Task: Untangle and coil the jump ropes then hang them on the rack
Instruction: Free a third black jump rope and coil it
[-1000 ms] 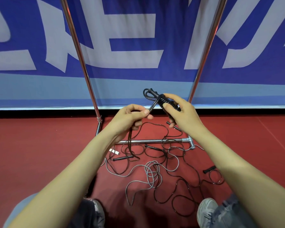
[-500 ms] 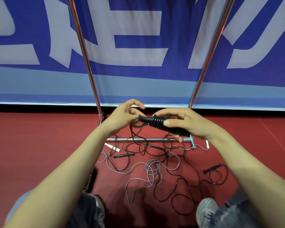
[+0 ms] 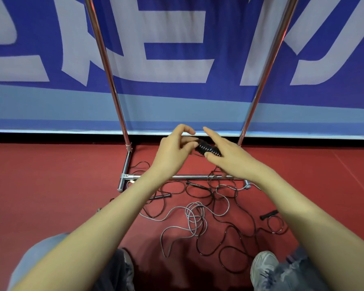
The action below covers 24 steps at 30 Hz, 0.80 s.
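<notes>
Found coiled black rope (image 3: 208, 148) held in the air above the base bar of the rack (image 3: 187, 177). Noted right hand (image 3: 229, 157) grasping it between thumb and fingers, index straight. Noted left hand (image 3: 172, 149) pinching its left end. Recorded loose ropes (image 3: 198, 215), black and grey, tangled on the red floor (image 3: 51, 185), near side of the rack.

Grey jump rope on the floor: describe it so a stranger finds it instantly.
Find the bottom bar of the chrome rack on the red floor. Nearer the camera lies a tangle of ropes. The grey jump rope is the only pale one; the rest are black.
</notes>
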Motion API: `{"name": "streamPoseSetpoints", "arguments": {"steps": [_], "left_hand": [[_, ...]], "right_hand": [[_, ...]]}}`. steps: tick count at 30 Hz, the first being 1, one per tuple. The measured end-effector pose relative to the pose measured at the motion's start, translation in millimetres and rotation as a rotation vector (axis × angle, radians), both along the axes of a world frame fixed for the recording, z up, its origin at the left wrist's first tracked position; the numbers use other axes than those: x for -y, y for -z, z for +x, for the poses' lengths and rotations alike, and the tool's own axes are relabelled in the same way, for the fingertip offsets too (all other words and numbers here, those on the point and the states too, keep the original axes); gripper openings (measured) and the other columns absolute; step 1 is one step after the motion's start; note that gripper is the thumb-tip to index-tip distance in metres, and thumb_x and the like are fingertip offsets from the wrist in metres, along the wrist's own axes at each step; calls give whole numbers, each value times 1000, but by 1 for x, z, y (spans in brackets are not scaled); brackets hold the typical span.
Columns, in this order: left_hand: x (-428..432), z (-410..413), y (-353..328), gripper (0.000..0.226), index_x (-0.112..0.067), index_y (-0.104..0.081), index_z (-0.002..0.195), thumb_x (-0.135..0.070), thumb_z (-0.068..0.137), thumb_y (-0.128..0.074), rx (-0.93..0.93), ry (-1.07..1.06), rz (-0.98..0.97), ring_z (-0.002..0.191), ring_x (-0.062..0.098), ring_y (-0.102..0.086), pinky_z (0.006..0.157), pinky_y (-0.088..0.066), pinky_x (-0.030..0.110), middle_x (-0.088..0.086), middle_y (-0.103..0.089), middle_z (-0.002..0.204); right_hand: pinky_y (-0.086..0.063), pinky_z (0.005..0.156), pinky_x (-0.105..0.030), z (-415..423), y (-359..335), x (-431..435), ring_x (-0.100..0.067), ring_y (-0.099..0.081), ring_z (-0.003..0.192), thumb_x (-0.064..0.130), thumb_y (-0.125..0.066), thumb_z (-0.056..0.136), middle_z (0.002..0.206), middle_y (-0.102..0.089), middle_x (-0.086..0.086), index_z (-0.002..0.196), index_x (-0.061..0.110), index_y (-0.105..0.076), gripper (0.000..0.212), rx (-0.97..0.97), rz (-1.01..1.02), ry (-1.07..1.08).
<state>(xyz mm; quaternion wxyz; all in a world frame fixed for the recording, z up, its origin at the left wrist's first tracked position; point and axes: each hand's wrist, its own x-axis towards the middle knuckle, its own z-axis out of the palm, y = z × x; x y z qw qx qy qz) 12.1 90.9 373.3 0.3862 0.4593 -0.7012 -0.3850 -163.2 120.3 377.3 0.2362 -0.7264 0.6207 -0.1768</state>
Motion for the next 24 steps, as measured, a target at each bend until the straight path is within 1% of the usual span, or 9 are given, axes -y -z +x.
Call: {"name": "streamPoseSetpoints", "arguments": {"steps": [2,4,6,9,11,15,18,20,24], "left_hand": [[-3,-1,2,16,-15,-56,103,-8,90,-63,-23,-14,-64,64,-4,-58,77,-52,28,-1,-74,99],[-5,-2,3,19,-15,-54,106,-6,91,-62,-2,-14,-141,69,-11,-60,77,-51,19,-2,-72,102],[-4,-1,2,24,-18,-51,106,-4,90,-63,-44,-31,-150,70,-8,-62,72,-48,14,-6,-72,98],[0,1,-3,25,-15,-53,102,-8,85,-70,-278,-107,35,58,5,-61,58,-46,17,-7,-71,78],[1,2,-7,22,-12,-57,100,-7,84,-72,-438,-124,194,53,7,-56,51,-42,18,-6,-66,64],[2,4,-14,16,-9,-62,99,-5,85,-68,-658,-12,535,55,8,-56,52,-44,18,4,-70,81],[4,10,-15,6,-13,-63,88,-15,86,-68,-575,52,642,53,8,-55,52,-45,18,4,-71,80],[4,12,-11,14,-15,-60,82,-24,83,-70,-482,64,649,49,8,-50,51,-42,19,1,-68,72],[5,14,-8,28,-16,-56,75,-36,67,-74,-374,102,640,47,7,-43,54,-36,22,-1,-65,66]], "right_hand": [[-45,79,-35,1,1,0,-17,-54,85,36,-42,97,107,-43,7,150,46,-10,63,-26,-62,10],[-46,81,-39,4,6,1,-21,-54,86,38,-38,97,100,-40,5,148,49,-14,58,-82,-101,35],[-46,81,-38,6,9,3,-24,-54,87,38,-37,98,99,-40,3,148,48,-18,54,-110,-143,78],[-44,82,-36,4,5,7,-23,-53,86,34,-39,100,98,-42,0,148,44,-24,51,-25,-247,185],[-45,80,-36,2,2,7,-22,-54,83,33,-42,99,97,-44,-1,146,44,-28,50,86,-287,220],[-54,57,-38,6,-4,4,-23,-58,63,27,-47,98,102,-49,-5,141,46,-38,47,412,-216,251],[-46,45,-30,8,-11,5,-22,-52,51,18,-47,98,83,-54,-13,136,42,-46,46,759,-126,248],[-43,42,-28,8,-19,3,-23,-49,47,12,-46,97,66,-49,-14,133,40,-49,46,916,-84,232],[-42,37,-25,8,-27,-7,-22,-49,45,10,-47,97,67,-50,-14,127,36,-56,41,1058,7,83]]}}
